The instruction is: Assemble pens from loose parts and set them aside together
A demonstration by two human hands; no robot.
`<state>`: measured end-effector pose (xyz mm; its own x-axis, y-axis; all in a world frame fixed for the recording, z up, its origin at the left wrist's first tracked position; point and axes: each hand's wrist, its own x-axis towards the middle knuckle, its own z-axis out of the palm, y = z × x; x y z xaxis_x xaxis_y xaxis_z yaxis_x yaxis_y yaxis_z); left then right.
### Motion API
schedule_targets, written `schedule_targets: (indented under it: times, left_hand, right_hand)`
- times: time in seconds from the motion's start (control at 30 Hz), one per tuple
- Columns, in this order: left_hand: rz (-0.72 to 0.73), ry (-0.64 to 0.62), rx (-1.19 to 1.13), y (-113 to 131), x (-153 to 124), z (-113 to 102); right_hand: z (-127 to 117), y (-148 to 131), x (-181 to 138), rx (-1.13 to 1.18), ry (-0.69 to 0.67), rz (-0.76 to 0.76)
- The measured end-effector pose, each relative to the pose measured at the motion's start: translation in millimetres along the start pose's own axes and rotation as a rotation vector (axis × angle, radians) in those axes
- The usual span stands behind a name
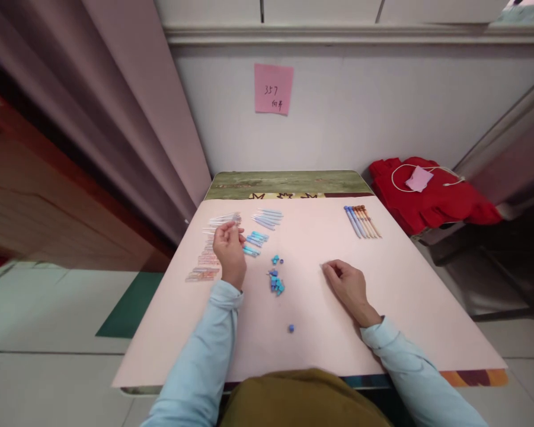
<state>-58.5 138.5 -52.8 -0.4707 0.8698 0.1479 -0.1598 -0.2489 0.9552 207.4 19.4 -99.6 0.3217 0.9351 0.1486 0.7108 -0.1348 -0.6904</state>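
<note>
My left hand (230,248) hovers over the left part of the table, its fingers curled in a pinch. Whatever it may hold is too small to make out. Around it lie clear pen parts (222,219), slim pale blue pointed sticks (267,219), short blue barrel pieces (254,243) and pinkish patterned barrels (208,260). My right hand (347,289) rests right of the middle, thumb and fingertips pressed together, with a tiny pale tip barely showing there. Between the hands are small blue caps or parts (276,283), and a single blue piece (291,328) lies closer to me.
Several assembled pens (363,222) lie in a row at the back right. The pale sheet (302,356) covers most of the table (288,179). Beyond the right edge sits a red cloth (440,204) with a white cable. A pink note (273,89) is on the wall.
</note>
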Motion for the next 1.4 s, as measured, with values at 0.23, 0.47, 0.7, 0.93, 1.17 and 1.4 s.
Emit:
schedule_targets:
  times: [0.23, 0.47, 0.7, 0.93, 1.17, 1.4]
  left_hand:
    - [0.194, -0.037, 0.24, -24, 25, -12]
    - [0.307, -0.088, 0.448, -32, 32, -25]
    - [0.349, -0.123, 0.556, -34, 31, -24]
    - [0.335, -0.129, 0.591, -37, 28, -21]
    - [0.282, -0.1, 0.574, -37, 33, -21]
    - [0.225, -0.094, 0.537, -38, 39, -19]
  right_hand:
    - [4, -1, -2, 0.026, 0.03, -0.004]
    - [14, -24, 21, 0.316, 0.023, 0.055]
    - [70, -81, 97, 0.467, 0.011, 0.008]
    - [126, -112, 121, 0.272, -0.034, -0.116]
    - [144, -106, 117, -0.038, -0.006, -0.271]
    - [146, -109, 122, -0.137, -0.051, -0.262]
